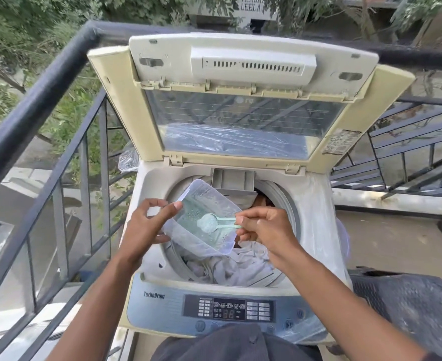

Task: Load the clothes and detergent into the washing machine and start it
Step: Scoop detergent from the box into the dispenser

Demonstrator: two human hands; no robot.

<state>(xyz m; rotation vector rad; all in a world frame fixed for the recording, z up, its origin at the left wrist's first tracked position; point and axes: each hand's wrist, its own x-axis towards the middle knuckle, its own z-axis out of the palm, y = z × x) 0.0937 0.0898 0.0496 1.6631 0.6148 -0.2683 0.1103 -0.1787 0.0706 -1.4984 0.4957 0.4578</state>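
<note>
Head view: right hand (263, 226) grip pinches the handle of a pale green scoop (216, 222) between thumb and fingertips; scoop bowl holds white detergent powder and sits inside a clear plastic container (204, 217); left hand (147, 227) grip holds the container's left edge, thumb on the rim, fingers curled underneath; container tilted, held over the open drum of the top-load washing machine (316, 204); clothes (240, 264), pale grey and white, lie in the drum below the container, a darker piece near the back; lid (240, 100) stands raised, clear window facing the camera; control panel (227, 310) at the front edge, display lit; black metal railing (40, 84) runs left and behind the machine; trees beyond.
</note>
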